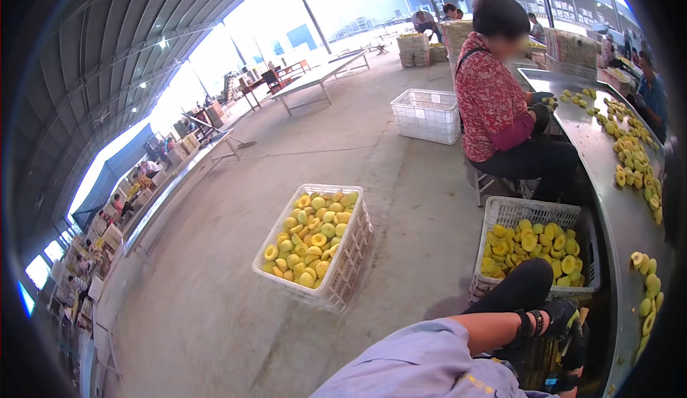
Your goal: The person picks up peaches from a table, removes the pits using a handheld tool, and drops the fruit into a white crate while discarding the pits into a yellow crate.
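My left hand [560,317] wears a dark glove, with a beaded bracelet at the wrist and a light purple sleeve [422,359] up the arm. Its fingers are closed around a small yellow-green fruit piece [572,319]. Just below it, my right hand [575,351] is also dark-gloved and partly cut by shadow. Its fingers look closed, but what they hold cannot be made out. Both hands are beside the metal table [614,312], where several fruit pieces [651,287] lie. Near my knee, a crate [494,219] holds halved yellow-green fruit [533,244].
Another white crate [286,283] full of fruit halves stands on the concrete floor [215,255]. A co-worker in a red patterned top [494,90] sits at the table, gloved hands on fruit. Behind is a white crate [427,123]. Long tables [322,76] stand farther off.
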Motion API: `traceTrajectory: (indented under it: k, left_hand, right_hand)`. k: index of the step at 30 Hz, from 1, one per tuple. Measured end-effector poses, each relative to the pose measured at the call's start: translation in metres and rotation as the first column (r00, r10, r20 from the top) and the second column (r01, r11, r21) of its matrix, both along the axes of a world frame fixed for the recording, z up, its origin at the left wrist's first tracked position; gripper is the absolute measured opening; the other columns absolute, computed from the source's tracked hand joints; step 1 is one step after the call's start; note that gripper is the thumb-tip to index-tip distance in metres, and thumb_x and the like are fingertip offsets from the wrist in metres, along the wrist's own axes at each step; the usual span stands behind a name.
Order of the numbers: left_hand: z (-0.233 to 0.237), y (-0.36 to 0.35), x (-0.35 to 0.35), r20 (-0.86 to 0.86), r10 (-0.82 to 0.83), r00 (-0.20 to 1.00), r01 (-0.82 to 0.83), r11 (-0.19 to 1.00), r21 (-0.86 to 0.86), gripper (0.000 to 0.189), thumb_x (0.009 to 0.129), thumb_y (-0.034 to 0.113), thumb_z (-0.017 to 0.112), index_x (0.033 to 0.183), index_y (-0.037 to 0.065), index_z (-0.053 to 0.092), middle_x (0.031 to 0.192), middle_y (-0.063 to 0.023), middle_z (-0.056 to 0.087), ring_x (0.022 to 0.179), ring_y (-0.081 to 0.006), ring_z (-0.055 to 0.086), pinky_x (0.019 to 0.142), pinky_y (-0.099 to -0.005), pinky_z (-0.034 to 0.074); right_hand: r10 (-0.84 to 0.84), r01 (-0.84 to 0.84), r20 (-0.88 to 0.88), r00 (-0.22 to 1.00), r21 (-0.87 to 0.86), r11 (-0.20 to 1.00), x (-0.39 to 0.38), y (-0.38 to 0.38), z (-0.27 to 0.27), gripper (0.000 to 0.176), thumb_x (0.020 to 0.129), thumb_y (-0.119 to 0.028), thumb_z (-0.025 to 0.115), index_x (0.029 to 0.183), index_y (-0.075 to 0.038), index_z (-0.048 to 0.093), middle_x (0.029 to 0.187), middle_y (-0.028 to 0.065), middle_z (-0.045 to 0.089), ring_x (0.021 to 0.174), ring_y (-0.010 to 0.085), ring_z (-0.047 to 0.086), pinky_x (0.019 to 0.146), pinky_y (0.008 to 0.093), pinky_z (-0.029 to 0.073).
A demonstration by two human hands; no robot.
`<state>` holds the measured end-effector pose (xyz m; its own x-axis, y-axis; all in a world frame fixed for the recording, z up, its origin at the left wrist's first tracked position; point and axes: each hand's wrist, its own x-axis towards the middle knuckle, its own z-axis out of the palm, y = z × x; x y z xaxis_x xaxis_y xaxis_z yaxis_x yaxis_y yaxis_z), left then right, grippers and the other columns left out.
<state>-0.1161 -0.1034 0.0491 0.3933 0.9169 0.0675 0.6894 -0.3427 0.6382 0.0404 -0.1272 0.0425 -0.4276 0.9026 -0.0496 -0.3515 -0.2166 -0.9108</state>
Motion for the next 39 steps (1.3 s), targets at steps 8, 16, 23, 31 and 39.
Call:
traceTrajectory:
  k: [8, 16, 23, 31, 39]
  left_hand:
    - [-0.004, 0.009, 0.008, -0.137, -0.048, 0.989, 0.046, 0.999, -0.015, 0.059, 0.06, 0.019, 0.075, 0.112, 0.001, 0.055, 0.103, -0.0171, 0.061, 0.101, -0.0337, 0.057, 0.084, -0.0399, 0.046]
    - [-0.007, 0.002, 0.018, -0.171, 0.027, 0.985, -0.004, 0.991, 0.133, 0.055, 0.054, 0.025, 0.079, 0.1, 0.002, 0.06, 0.096, -0.0168, 0.062, 0.094, -0.0342, 0.059, 0.082, -0.0397, 0.046]
    - [-0.013, 0.004, 0.02, -0.081, -0.039, 0.996, 0.046, 0.995, 0.085, 0.063, 0.06, 0.022, 0.072, 0.113, -0.005, 0.052, 0.106, -0.0222, 0.058, 0.101, -0.0369, 0.056, 0.087, -0.0413, 0.044]
    - [-0.003, -0.004, 0.019, -0.039, -0.027, 0.999, 0.03, 0.996, 0.084, 0.067, 0.061, 0.021, 0.071, 0.118, -0.008, 0.049, 0.108, -0.0239, 0.058, 0.102, -0.0376, 0.055, 0.088, -0.0409, 0.044]
    - [-0.016, 0.001, 0.022, 0.069, -0.01, 0.998, -0.005, 0.976, 0.217, 0.043, 0.059, 0.025, 0.072, 0.095, 0.004, 0.063, 0.098, -0.0211, 0.06, 0.095, -0.0377, 0.057, 0.083, -0.0431, 0.045]
  right_hand:
    - [-0.059, 0.05, 0.191, 0.98, 0.052, 0.997, 0.025, 0.008, -0.025, 0.037, 0.09, -0.024, 0.049, 0.12, -0.001, 0.047, 0.104, 0.0074, 0.059, 0.091, 0.0171, 0.058, 0.079, 0.0298, 0.048]
    - [-0.073, 0.062, 0.108, 0.991, 0.103, 0.993, 0.015, -0.004, -0.013, 0.037, 0.09, -0.023, 0.048, 0.12, -0.001, 0.047, 0.104, 0.0077, 0.058, 0.091, 0.0171, 0.058, 0.079, 0.0296, 0.048]
    - [-0.066, 0.059, 0.048, 0.997, 0.148, 0.987, 0.021, -0.002, -0.019, 0.037, 0.089, -0.022, 0.048, 0.119, 0.0, 0.047, 0.104, 0.008, 0.058, 0.091, 0.017, 0.058, 0.078, 0.0295, 0.048]
    - [-0.082, 0.073, 0.044, 0.996, 0.183, 0.98, 0.022, -0.001, -0.019, 0.034, 0.09, -0.022, 0.049, 0.116, -0.001, 0.05, 0.099, 0.0053, 0.059, 0.087, 0.014, 0.058, 0.075, 0.0268, 0.047]
    - [-0.134, 0.111, 0.134, 0.982, 0.168, 0.98, 0.024, -0.005, -0.012, 0.031, 0.09, -0.023, 0.05, 0.112, -0.001, 0.052, 0.096, 0.0034, 0.059, 0.084, 0.0117, 0.057, 0.072, 0.026, 0.046]
